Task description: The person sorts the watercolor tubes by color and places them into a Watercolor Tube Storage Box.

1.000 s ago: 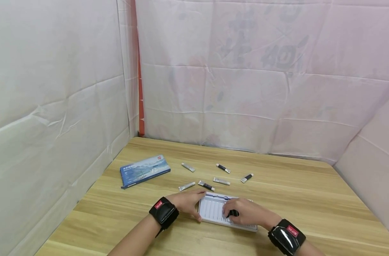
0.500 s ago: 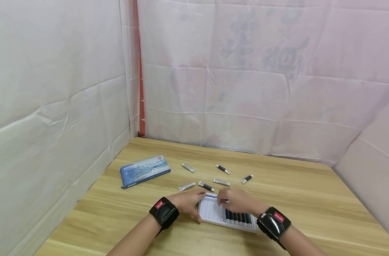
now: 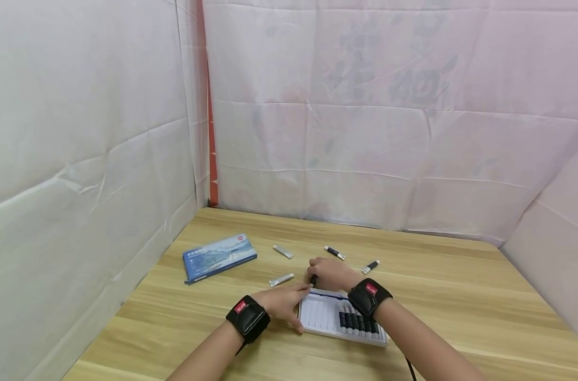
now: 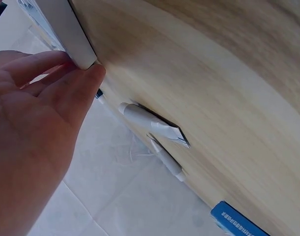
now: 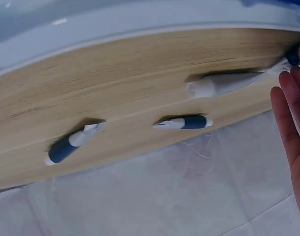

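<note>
My left hand (image 3: 283,304) grips the left end of a white plastic tray (image 3: 312,317), thumb near the front corner and fingers at the back. In the left wrist view, fingertips pinch the tray's edge. The tray has narrow slots; several dark-banded paint tubes (image 3: 357,323) lie side by side in its right part. Just beyond the back edge, my right hand (image 3: 332,274) pinches a dark paint tube (image 3: 313,280) at the table. The right wrist view shows fingertips on that dark tube (image 5: 294,55), beside a silver paint tube (image 5: 228,84) that my hand hides in the head view.
Two silver tubes (image 3: 281,280) lie left of my right hand. Two dark tubes, one behind (image 3: 335,252) and one to the right (image 3: 370,266), lie farther back. A blue cardboard box (image 3: 219,257) lies at the left. White sheeting (image 3: 317,132) hangs around the wooden table.
My right hand has moved from over the tray to beyond its back edge and taken hold of a dark tube. The row of tubes in the tray is uncovered. My left hand stays put.
</note>
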`<state>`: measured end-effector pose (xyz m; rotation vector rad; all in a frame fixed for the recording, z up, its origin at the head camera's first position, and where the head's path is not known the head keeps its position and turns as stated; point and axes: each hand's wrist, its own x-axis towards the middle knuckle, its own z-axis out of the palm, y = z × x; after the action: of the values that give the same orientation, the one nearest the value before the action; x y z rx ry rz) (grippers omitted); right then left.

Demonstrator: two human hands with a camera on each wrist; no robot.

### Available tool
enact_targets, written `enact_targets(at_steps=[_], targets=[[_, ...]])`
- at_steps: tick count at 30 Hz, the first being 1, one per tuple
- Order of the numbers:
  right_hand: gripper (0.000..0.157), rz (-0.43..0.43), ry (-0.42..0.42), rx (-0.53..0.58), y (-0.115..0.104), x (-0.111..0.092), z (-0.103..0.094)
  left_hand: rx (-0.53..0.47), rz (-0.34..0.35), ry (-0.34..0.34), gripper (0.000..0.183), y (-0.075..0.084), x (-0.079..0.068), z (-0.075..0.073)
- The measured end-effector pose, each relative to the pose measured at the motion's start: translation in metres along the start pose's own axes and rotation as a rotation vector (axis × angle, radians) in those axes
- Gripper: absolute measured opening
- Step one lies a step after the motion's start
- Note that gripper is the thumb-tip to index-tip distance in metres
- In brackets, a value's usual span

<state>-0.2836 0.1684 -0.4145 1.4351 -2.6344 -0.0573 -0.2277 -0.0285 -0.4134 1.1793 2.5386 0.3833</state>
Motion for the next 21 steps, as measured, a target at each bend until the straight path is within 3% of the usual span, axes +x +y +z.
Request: enact_targets(at_steps=[4,7,15,21], targets=[[0.002,0.068,-0.014,0.068,0.005,-0.005,0.001,0.02,-0.017,0.0,0.092,-0.001,0.001,0.001],[0.006,0.117,-0.025,0.116,0.006,-0.009,0.001,0.022,-0.029,-0.001,0.092,-0.001,0.001,0.002],[0.016,0.142,-0.023,0.15,0.01,-0.015,0.005,0.018,-0.036,0.0,0.091,0.0,0.002,0.002],[0.016,0.163,-0.009,0.173,0.008,-0.017,-0.005,0.0,-0.038,-0.001,0.091,0.0,0.002,0.002]])
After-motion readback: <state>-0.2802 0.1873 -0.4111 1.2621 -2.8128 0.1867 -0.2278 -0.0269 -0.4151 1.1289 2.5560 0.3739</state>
